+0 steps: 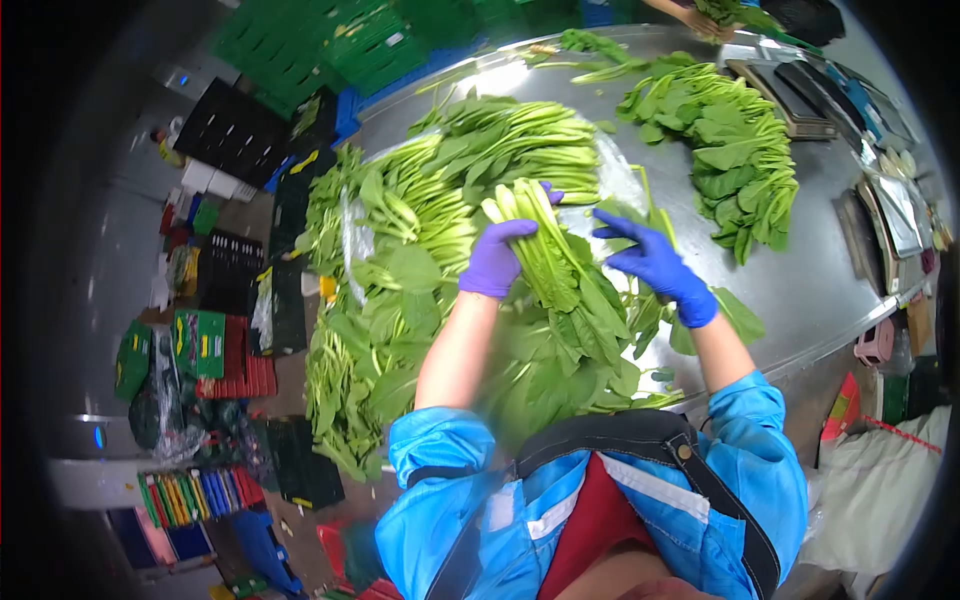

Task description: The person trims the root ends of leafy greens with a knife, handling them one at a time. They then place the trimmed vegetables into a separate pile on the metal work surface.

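My left hand (492, 262), in a purple glove, is closed round a bunch of leafy greens (548, 255). The pale cut stalk ends point up and away from me, and the leaves hang toward my body. Just right of the bunch, my right hand (652, 268) in a blue glove has its fingers spread and holds nothing. Beneath and beyond my hands, a large heap of the same greens (450, 165) lies partly on clear plastic. Loose broad leaves (530, 375) spread out below the held bunch.
On the metal table (800, 265), a curved row of greens (735, 150) lies at the right. Trays (885, 230) are stacked along the right edge. Another person's hand (705, 22) holds greens at the far side. Green crates (320, 45) stand behind; more crates (225, 355) stand at left.
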Motion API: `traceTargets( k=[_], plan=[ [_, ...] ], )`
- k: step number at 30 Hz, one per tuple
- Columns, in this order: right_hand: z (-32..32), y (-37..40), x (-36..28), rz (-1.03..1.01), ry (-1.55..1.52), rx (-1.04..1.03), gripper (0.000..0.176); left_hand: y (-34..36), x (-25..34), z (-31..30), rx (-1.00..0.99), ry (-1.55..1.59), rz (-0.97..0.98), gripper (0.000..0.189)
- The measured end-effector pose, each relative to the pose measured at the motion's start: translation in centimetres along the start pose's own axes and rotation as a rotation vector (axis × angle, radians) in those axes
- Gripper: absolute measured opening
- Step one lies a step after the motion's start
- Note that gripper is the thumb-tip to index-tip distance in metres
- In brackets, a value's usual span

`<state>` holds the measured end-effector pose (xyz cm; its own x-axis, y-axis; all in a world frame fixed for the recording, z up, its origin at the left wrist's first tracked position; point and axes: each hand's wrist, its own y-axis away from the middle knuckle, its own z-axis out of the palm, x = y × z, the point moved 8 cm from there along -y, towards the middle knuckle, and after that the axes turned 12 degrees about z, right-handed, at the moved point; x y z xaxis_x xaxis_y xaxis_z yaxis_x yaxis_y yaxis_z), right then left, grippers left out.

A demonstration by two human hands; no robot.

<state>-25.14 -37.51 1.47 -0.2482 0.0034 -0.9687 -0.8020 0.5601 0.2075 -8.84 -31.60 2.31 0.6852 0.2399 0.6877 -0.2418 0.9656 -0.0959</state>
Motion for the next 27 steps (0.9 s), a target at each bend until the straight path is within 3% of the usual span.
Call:
traceTargets(
  k=[1,3,4,6,7,8,11,12,14,15,17,19,20,21,23,25,26,27],
  plan=[
    [0.5,-0.3,-0.2,-0.009,0.028,-0.023,0.072,-1.1,-1.2,1.0,-0.034,0.007,-0.012,0.067],
    [1.1,-0.7,1.8,-0.101,0.250,0.147,0.079,-3.2,-4.4,0.6,0.140,-0.059,-0.071,0.066],
    [0.9,-1.1,3.0,-0.098,0.259,0.192,0.079,-4.3,-6.2,0.1,0.160,-0.085,-0.084,0.057],
    [-0.9,-1.5,4.6,-0.089,-0.099,0.282,0.070,-6.4,-9.6,0.7,0.177,-0.083,-0.171,0.054],
    [-2.3,-1.3,4.8,-0.091,-0.095,0.306,0.070,-7.1,-11.1,0.9,0.233,-0.092,-0.237,0.051],
    [-4.2,-1.1,6.0,0.000,-0.289,0.298,0.065,-8.4,-11.7,2.7,0.081,-0.095,-0.132,0.057],
    [-9.4,0.0,7.8,0.204,-0.825,0.313,0.045,-10.2,-13.3,4.6,0.068,-0.254,-0.196,0.068],
    [-11.5,1.4,5.7,0.236,-0.908,0.364,0.039,-10.3,-13.5,4.8,0.032,-0.303,-0.175,0.067],
    [-19.5,0.4,10.6,0.278,-0.868,0.568,0.037,-9.6,-13.6,4.2,-0.049,-0.298,-0.209,0.069],
    [-21.2,1.7,7.9,0.176,-0.892,0.687,0.038,-8.9,-13.7,3.7,-0.124,-0.295,-0.241,0.071],
    [-29.3,0.7,11.3,0.076,-0.757,0.837,0.047,-7.2,-14.0,0.2,-0.120,-0.329,-0.224,0.067],
    [-39.6,-2.1,19.2,0.048,-0.363,0.996,0.062,-4.4,-13.7,-3.1,-0.180,-0.670,-0.193,0.062],
    [-44.8,-2.9,24.3,0.238,0.081,1.114,0.081,-3.3,-11.7,-3.9,-0.216,-1.037,-0.056,0.056],
    [-45.8,-2.9,23.9,0.402,0.553,1.167,0.092,-2.1,-11.0,-6.2,-0.221,-1.289,0.062,0.063],
    [-42.6,-1.5,16.2,0.768,0.770,1.234,0.085,0.2,-7.7,-6.7,-0.333,-1.846,0.328,0.070],
    [-37.7,-2.1,9.4,0.521,1.002,1.310,0.073,3.0,-6.5,-7.4,-0.305,-1.958,0.254,0.070],
    [-34.8,-2.4,8.3,0.510,1.001,1.291,0.073,4.3,-6.4,-7.6,-0.327,-2.050,0.199,0.071],
    [-31.1,-2.7,6.1,0.302,1.009,1.256,0.067,6.1,-6.9,-8.3,-0.313,-2.055,0.190,0.071]
  ],
)
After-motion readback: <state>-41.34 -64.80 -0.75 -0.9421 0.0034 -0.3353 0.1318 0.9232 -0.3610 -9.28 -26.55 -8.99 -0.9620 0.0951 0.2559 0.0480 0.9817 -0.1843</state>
